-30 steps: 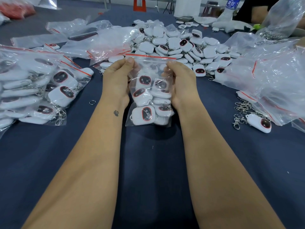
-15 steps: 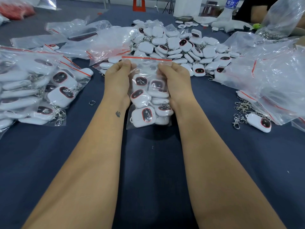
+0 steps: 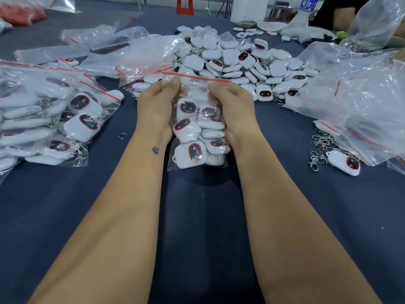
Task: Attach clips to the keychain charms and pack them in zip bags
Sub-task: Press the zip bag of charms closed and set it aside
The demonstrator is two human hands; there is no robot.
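A dark blue counter carries piled charms at the far side. At its centre, the left hand and right hand pinch the filled zip bag, having drawn closer along the red seal; closing seems nearly done.

The blue label on the water bottle carries print too blurred to read.

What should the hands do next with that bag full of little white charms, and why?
Probably press and slide along the red zip strip to seal it. The left hand and right hand each pinch the zip bag near its top corners, and it already looks full of charms.
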